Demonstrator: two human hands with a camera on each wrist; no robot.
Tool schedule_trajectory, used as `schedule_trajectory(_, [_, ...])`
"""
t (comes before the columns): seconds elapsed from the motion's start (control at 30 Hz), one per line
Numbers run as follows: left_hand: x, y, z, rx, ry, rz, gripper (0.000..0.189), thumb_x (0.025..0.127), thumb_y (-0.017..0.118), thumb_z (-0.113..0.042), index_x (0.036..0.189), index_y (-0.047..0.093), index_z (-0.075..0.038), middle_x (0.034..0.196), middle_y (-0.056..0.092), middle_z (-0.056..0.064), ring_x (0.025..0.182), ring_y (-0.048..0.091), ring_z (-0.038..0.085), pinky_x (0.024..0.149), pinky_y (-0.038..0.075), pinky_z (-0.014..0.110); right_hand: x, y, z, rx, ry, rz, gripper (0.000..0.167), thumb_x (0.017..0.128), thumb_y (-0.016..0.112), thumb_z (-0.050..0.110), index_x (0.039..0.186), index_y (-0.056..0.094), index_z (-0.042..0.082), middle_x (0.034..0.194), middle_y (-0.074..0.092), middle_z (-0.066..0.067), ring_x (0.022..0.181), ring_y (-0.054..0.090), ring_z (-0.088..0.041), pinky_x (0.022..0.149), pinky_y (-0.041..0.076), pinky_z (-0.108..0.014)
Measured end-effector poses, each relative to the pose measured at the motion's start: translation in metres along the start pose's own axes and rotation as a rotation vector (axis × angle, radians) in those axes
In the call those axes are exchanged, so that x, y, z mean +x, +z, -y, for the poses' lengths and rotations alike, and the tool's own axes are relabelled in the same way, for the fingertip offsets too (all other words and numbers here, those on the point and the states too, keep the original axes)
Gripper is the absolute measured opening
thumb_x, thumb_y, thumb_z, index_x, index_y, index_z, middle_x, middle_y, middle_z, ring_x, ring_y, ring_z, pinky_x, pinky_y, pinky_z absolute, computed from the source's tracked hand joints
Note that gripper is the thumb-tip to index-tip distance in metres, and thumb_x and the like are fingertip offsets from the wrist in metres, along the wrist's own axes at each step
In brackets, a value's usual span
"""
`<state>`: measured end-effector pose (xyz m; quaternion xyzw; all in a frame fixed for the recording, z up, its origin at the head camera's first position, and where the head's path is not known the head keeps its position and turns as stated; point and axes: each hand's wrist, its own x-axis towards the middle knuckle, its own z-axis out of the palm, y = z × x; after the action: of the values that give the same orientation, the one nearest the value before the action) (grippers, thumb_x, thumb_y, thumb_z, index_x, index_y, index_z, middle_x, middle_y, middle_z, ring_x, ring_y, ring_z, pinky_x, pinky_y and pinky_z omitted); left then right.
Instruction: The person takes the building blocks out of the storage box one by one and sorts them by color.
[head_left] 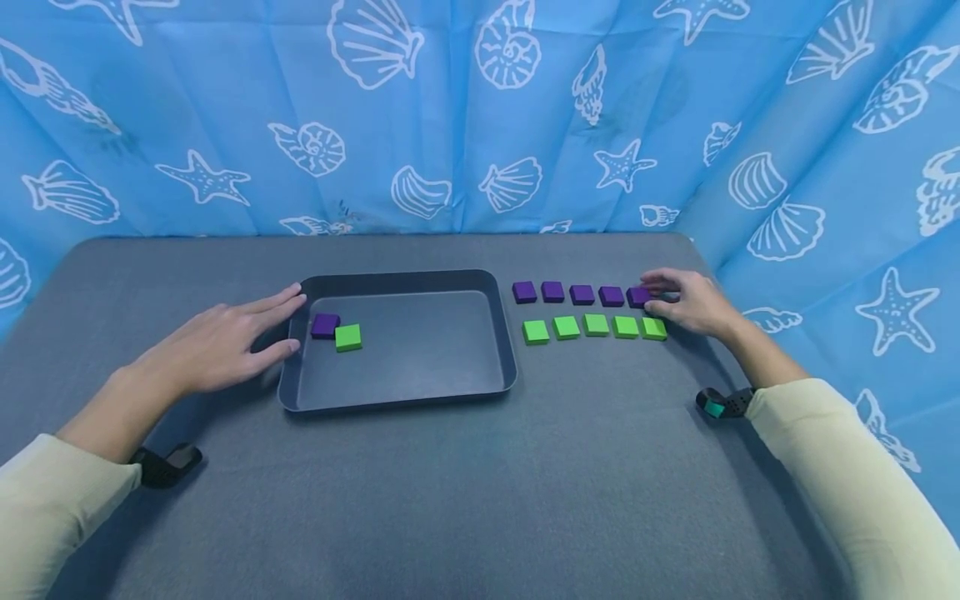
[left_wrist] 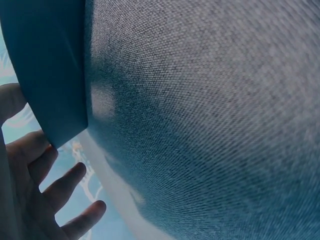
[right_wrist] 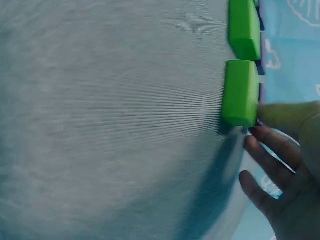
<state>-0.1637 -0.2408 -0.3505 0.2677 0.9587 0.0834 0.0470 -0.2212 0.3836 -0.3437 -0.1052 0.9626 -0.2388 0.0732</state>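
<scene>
My left hand (head_left: 213, 346) lies with straight, spread fingers at the left end of a dark grey rectangular tray (head_left: 420, 354), the fingertips right at its rim. In the left wrist view, the fingers of that hand sit by the corner of the tray wall (left_wrist: 50, 65). Inside the tray, a purple block (head_left: 325, 326) lies beside a green block (head_left: 348, 337), near the left wall. My right hand (head_left: 696, 304) pinches the rightmost purple block (head_left: 638, 297) between thumb and fingers, at the end of its row. Just in front of it sits a green block (right_wrist: 241, 95), which mostly hides that purple block in the right wrist view.
To the right of the tray runs a row of several purple blocks (head_left: 582, 295), with a row of several green blocks (head_left: 596, 325) in front of it. All stand on a grey cloth-covered table (head_left: 465, 500). A blue seashell-patterned curtain (head_left: 465, 125) hangs along the back and right.
</scene>
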Motion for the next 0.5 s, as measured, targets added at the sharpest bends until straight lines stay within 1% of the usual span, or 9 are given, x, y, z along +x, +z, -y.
schedule_trajectory(0.03, [0.000, 0.000, 0.000, 0.001, 0.000, 0.001, 0.072, 0.100, 0.054, -0.047, 0.154, 0.035, -0.004, 0.158, 0.033, 0.020, 0.100, 0.067, 0.036, 0.103, 0.039, 0.065, 0.001, -0.002, 0.002, 0.002, -0.009, 0.008, 0.048, 0.095, 0.066, 0.006, 0.137, 0.049, -0.008, 0.134, 0.054, -0.032, 0.122, 0.053, -0.049, 0.101, 0.042, -0.062])
schedule_trajectory(0.07, [0.000, -0.001, 0.000, 0.003, 0.000, 0.001, 0.072, 0.100, 0.054, -0.046, 0.154, 0.035, -0.004, 0.158, 0.033, 0.020, 0.093, 0.067, 0.032, 0.102, 0.039, 0.065, 0.002, -0.004, 0.004, 0.007, -0.019, 0.013, 0.048, 0.095, 0.065, 0.007, 0.138, 0.049, -0.008, 0.134, 0.054, -0.033, 0.121, 0.053, -0.049, 0.100, 0.043, -0.063])
schedule_trajectory(0.13, [0.000, -0.002, 0.000, 0.005, 0.002, 0.001, 0.071, 0.100, 0.055, -0.046, 0.154, 0.035, -0.004, 0.158, 0.033, 0.020, 0.079, 0.063, 0.023, 0.102, 0.040, 0.065, 0.004, -0.008, 0.010, 0.018, -0.037, 0.015, 0.049, 0.096, 0.065, 0.009, 0.138, 0.048, -0.008, 0.135, 0.053, -0.033, 0.120, 0.054, -0.050, 0.099, 0.044, -0.063])
schedule_trajectory(0.2, [0.000, -0.002, 0.000, 0.009, 0.001, 0.002, 0.071, 0.100, 0.055, -0.046, 0.154, 0.035, -0.004, 0.158, 0.033, 0.019, 0.073, 0.058, 0.019, 0.101, 0.041, 0.064, 0.007, -0.012, 0.018, 0.029, -0.053, 0.002, 0.049, 0.096, 0.065, 0.010, 0.138, 0.048, -0.008, 0.135, 0.053, -0.033, 0.120, 0.054, -0.049, 0.099, 0.044, -0.062])
schedule_trajectory(0.23, [0.000, -0.002, 0.000, 0.010, 0.000, 0.003, 0.071, 0.100, 0.054, -0.046, 0.154, 0.036, -0.004, 0.158, 0.033, 0.019, 0.073, 0.058, 0.018, 0.101, 0.041, 0.064, 0.008, -0.014, 0.023, 0.031, -0.065, -0.008, 0.048, 0.096, 0.066, 0.010, 0.138, 0.049, -0.008, 0.135, 0.053, -0.033, 0.120, 0.054, -0.049, 0.099, 0.043, -0.062])
schedule_trajectory(0.3, [0.000, -0.001, -0.001, 0.011, 0.000, 0.001, 0.071, 0.100, 0.054, -0.047, 0.154, 0.036, -0.004, 0.158, 0.033, 0.019, 0.078, 0.062, 0.021, 0.101, 0.041, 0.065, 0.011, -0.017, 0.034, 0.038, -0.095, -0.024, 0.048, 0.095, 0.066, 0.010, 0.137, 0.050, -0.007, 0.135, 0.054, -0.032, 0.120, 0.055, -0.048, 0.100, 0.043, -0.062])
schedule_trajectory(0.4, [0.000, -0.001, -0.001, 0.010, -0.004, -0.003, 0.071, 0.100, 0.054, -0.047, 0.154, 0.036, -0.004, 0.158, 0.033, 0.019, 0.093, 0.067, 0.031, 0.102, 0.040, 0.065, 0.017, -0.019, 0.054, 0.058, -0.125, -0.027, 0.048, 0.096, 0.066, 0.010, 0.138, 0.050, -0.006, 0.135, 0.054, -0.030, 0.122, 0.054, -0.046, 0.101, 0.044, -0.059])
schedule_trajectory(0.5, [0.000, -0.001, -0.001, 0.008, -0.005, -0.002, 0.071, 0.100, 0.054, -0.047, 0.154, 0.035, -0.004, 0.158, 0.033, 0.020, 0.106, 0.065, 0.038, 0.103, 0.039, 0.065, 0.024, -0.019, 0.076, 0.094, -0.156, -0.011, 0.048, 0.096, 0.065, 0.009, 0.139, 0.049, -0.005, 0.136, 0.054, -0.028, 0.124, 0.053, -0.045, 0.103, 0.043, -0.057])
